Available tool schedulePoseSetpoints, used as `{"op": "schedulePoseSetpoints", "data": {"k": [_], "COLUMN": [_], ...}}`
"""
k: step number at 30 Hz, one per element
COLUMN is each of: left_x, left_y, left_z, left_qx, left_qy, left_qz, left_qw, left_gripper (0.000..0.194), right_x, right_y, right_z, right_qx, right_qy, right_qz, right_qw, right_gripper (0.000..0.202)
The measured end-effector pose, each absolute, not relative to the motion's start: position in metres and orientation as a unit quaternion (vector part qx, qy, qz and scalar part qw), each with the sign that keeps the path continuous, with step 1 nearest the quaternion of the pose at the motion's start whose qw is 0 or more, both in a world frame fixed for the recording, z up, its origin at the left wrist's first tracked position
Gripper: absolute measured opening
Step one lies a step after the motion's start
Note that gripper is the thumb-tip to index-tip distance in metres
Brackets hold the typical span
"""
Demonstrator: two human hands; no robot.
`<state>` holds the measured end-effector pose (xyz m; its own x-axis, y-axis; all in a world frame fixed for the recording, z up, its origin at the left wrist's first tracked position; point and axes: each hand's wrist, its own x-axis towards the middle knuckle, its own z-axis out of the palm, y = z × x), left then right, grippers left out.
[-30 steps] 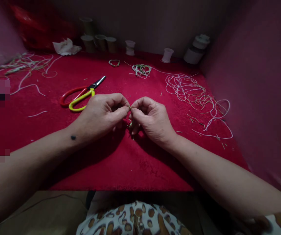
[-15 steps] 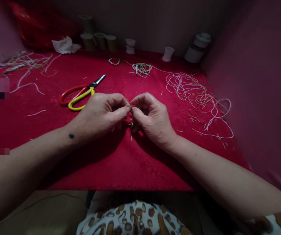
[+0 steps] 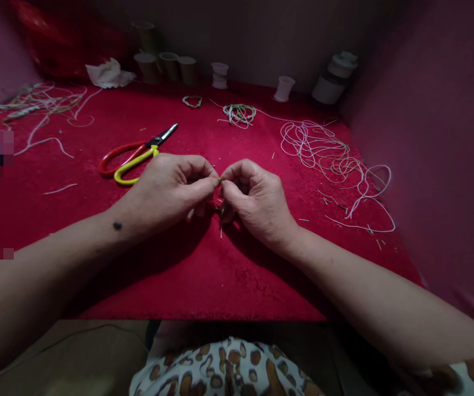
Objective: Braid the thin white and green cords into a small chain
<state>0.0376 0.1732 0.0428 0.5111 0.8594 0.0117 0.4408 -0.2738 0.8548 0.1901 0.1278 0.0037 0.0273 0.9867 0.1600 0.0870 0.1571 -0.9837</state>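
Observation:
My left hand point(image 3: 181, 187) and my right hand point(image 3: 255, 201) meet fingertip to fingertip above the red cloth. Each pinches a thin greenish-brown cord point(image 3: 221, 228) between thumb and forefinger. A short length of that cord dangles below the fingers; most of it is hidden behind them. Scissors point(image 3: 131, 159) with one red and one yellow handle lie just beyond my left hand, blades pointing away to the right. Farther back are a small braided cord bracelet point(image 3: 192, 102) and a bundle of white and green cord point(image 3: 239, 114).
Loose pale cord point(image 3: 315, 146) tangles on the right, near several cut scraps point(image 3: 331, 202). More tangled cord point(image 3: 50, 102) lies far left. Along the back stand several spools point(image 3: 187, 70), crumpled tissue point(image 3: 108, 74) and a bottle point(image 3: 333, 80). The red cloth point(image 3: 179, 291) ends at the front edge.
Both hands stay pinched together in nearly the same place. The left hand and wrist have shifted very slightly left; the view has moved a little. Nothing was picked up or put down.

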Motion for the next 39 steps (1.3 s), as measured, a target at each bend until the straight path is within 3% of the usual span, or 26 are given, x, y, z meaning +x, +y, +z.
{"op": "schedulePoseSetpoints", "data": {"k": [17, 25, 39], "left_x": [0.0409, 0.0403, 0.0419], "left_y": [0.17, 0.1667, 0.1651], "left_z": [0.0405, 0.0369, 0.0358], "left_qx": [0.727, 0.794, 0.77], "left_qy": [0.429, 0.417, 0.435], "left_qz": [0.271, 0.264, 0.329], "left_qw": [0.463, 0.354, 0.33], "left_gripper": [0.006, 0.01, 0.012], "right_x": [0.192, 0.1913, 0.1914], "right_y": [0.1329, 0.1329, 0.1319], "right_z": [0.009, 0.0096, 0.0093], "right_qx": [-0.449, -0.452, -0.437], "right_qy": [-0.445, -0.427, -0.414], "right_qz": [0.569, 0.577, 0.59], "right_qw": [0.526, 0.53, 0.538], "right_gripper": [0.008, 0.011, 0.013]}}
